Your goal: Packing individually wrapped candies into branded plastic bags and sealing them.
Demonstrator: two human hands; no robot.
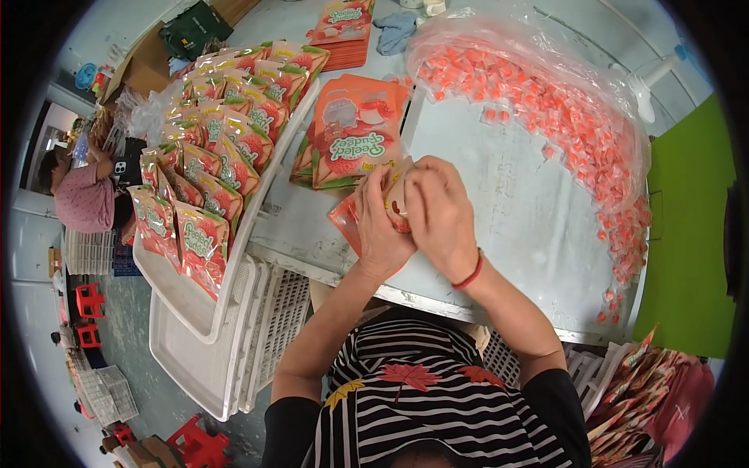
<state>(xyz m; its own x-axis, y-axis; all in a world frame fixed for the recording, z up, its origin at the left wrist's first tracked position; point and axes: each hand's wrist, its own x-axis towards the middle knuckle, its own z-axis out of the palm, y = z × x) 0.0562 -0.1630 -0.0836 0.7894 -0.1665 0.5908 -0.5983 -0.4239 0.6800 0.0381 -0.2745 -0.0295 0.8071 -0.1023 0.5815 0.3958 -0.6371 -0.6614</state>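
Note:
In the middle of the table, both hands meet around a red printed pouch point(398, 196). My left hand point(380, 228) wraps its near side, with the fingers closed on it. The fingers of my right hand point(439, 214) are curled in at the pouch's upper edge; their tips are hidden. A stack of flat red pouches point(355, 129) lies just beyond my left hand. Beneath that hand, part of another red pouch point(346, 224) shows on the table. To the right spreads a large heap of small clear-wrapped red sweets point(515, 82).
At the left, a white tray point(261, 204) holds rows of filled pouches point(226, 148), above more stacked trays point(187, 351). A blue cloth point(395, 33) and another pouch stack point(343, 35) lie at the back. A green panel point(686, 234) borders the right. Another person point(84, 195) is far left.

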